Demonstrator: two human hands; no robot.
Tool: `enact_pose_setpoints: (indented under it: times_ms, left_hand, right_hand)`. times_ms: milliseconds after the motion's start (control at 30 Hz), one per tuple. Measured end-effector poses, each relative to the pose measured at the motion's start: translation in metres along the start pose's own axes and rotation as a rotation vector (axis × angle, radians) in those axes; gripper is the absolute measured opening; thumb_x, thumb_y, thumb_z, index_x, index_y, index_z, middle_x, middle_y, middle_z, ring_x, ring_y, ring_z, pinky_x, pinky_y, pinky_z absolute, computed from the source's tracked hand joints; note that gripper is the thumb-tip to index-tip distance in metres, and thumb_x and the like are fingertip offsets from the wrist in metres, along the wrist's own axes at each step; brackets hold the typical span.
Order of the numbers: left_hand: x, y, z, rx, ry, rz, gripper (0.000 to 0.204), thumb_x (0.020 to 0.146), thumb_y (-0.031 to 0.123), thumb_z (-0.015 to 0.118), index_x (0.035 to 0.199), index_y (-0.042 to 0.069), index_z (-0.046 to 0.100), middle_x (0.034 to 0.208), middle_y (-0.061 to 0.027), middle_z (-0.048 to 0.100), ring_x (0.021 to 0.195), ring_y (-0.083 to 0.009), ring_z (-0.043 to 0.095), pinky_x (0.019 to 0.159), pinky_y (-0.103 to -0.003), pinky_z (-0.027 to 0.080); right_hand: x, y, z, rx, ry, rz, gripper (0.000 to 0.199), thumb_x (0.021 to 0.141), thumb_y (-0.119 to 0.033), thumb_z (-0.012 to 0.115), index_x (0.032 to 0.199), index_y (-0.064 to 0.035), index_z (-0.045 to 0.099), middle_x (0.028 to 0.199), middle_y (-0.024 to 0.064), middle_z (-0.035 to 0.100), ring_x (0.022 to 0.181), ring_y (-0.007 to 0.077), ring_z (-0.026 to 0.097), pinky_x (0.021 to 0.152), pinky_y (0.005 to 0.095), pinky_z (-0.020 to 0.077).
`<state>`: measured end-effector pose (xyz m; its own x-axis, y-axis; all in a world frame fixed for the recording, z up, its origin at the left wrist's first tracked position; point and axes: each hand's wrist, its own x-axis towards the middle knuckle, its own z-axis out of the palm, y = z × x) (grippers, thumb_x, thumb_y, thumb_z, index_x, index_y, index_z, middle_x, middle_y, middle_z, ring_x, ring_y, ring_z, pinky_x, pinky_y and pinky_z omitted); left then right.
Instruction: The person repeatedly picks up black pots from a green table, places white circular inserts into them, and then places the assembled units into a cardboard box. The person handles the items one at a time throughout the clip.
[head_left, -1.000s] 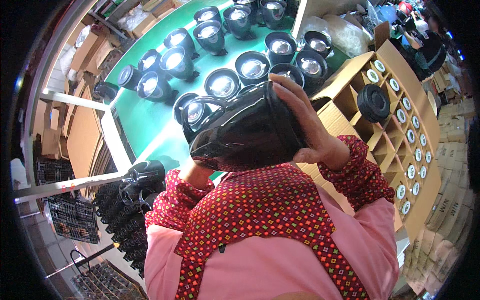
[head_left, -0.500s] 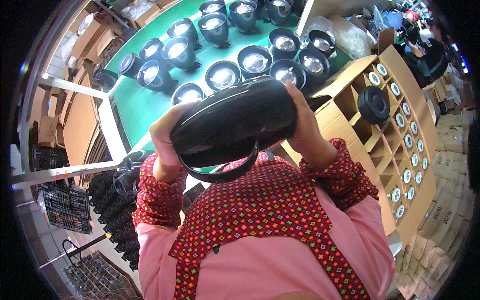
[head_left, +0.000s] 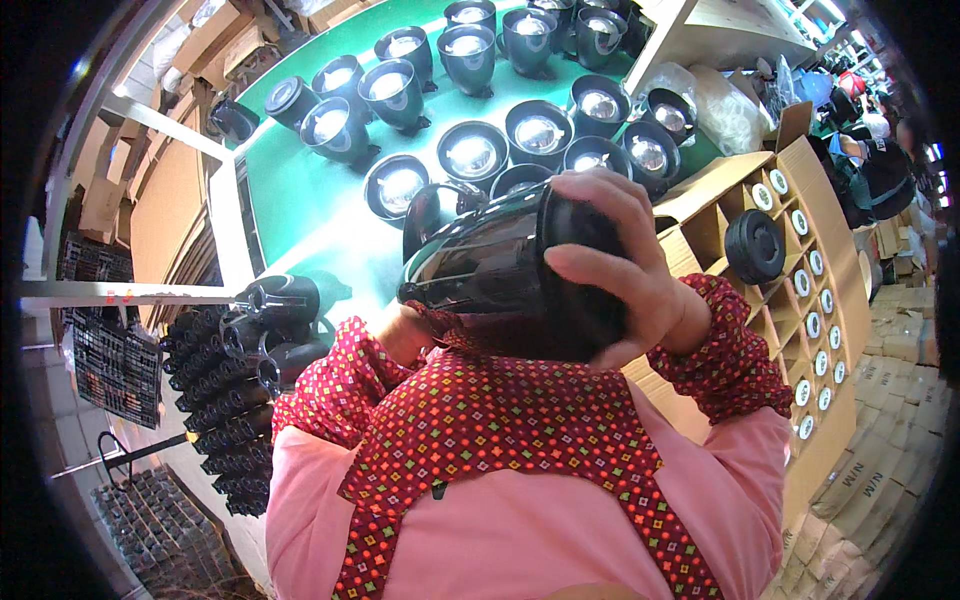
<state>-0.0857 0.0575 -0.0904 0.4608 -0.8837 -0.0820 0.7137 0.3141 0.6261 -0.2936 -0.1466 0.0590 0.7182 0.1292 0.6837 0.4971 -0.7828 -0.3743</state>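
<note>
A glossy black jug (head_left: 485, 265) is held on its side in front of my chest, its curved handle (head_left: 425, 215) facing up and to the left. My right hand (head_left: 625, 265) spreads over the broad matt black base at the right end. At the other end, my left hand (head_left: 405, 330) grips the narrower part from below, its fingers partly hidden. Beyond the jug, several black vessels (head_left: 340, 135) stand on the green table (head_left: 285, 205), open side up, with shiny silvery insides.
At right, a divided cardboard box (head_left: 840, 430) holds several upright pieces with white round ends, and a black ribbed disc (head_left: 755, 247) lies on it. Black handled jugs (head_left: 285, 300) stand at left near a white frame (head_left: 150, 292). Stacked black parts (head_left: 215, 420) sit below them.
The jug has turned from crosswise with its handle downward to its base facing right and handle up. My right hand has shifted onto the base, my left hand lower.
</note>
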Motion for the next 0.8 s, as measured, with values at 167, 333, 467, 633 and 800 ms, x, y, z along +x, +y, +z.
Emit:
enact_pose_setpoints:
  times_ms: [167,333,467,633,800]
  left_hand:
    - [0.008,0.006,-0.006,0.048,0.015,0.024,0.04,0.097,0.012,0.07,0.132,-0.006,0.065,0.123,-0.0128,0.073,0.11,-0.0168,0.068,0.096,-0.032,0.054]
    - [0.032,0.012,-0.023,0.079,0.041,0.067,0.04,0.098,0.013,0.069,0.133,-0.006,0.065,0.123,-0.0126,0.073,0.109,-0.0166,0.068,0.096,-0.032,0.054]
    - [0.039,0.019,-0.029,0.106,0.055,0.085,0.04,0.098,0.013,0.069,0.133,-0.006,0.065,0.123,-0.0124,0.073,0.109,-0.0164,0.068,0.096,-0.032,0.054]
    - [0.02,0.019,-0.017,0.16,0.058,0.081,0.04,0.098,0.013,0.068,0.133,-0.005,0.065,0.122,-0.0122,0.073,0.109,-0.0162,0.067,0.096,-0.032,0.054]
    - [-0.052,0.024,0.0,0.258,0.069,0.068,0.04,0.099,0.014,0.068,0.134,-0.005,0.064,0.122,-0.012,0.073,0.109,-0.016,0.067,0.096,-0.031,0.054]
  right_hand:
    - [-0.018,-0.001,0.023,0.116,0.318,0.305,0.073,0.094,-0.059,0.058,0.145,-0.0063,0.058,0.15,0.026,0.045,0.133,0.04,0.048,0.114,0.0501,0.0362]
    - [-0.018,-0.008,0.042,0.608,0.636,0.575,0.061,0.102,-0.04,0.051,0.152,-0.0048,0.047,0.142,0.0178,0.055,0.129,0.0256,0.054,0.111,0.039,0.0405]
    - [-0.027,0.001,0.05,0.88,0.779,0.675,0.055,0.105,-0.034,0.048,0.151,-0.0045,0.046,0.136,0.0145,0.059,0.123,0.0212,0.058,0.107,0.0343,0.0449]
    - [-0.022,0.002,0.057,0.791,0.654,0.89,0.048,0.11,-0.035,0.046,0.146,-0.0027,0.051,0.133,0.0111,0.062,0.121,0.0171,0.059,0.105,0.0311,0.0451]
    - [-0.01,0.007,0.092,1.089,0.437,1.015,0.055,0.116,-0.041,0.039,0.149,0.0004,0.051,0.144,0.0124,0.057,0.134,0.0201,0.052,0.116,0.0327,0.0373]
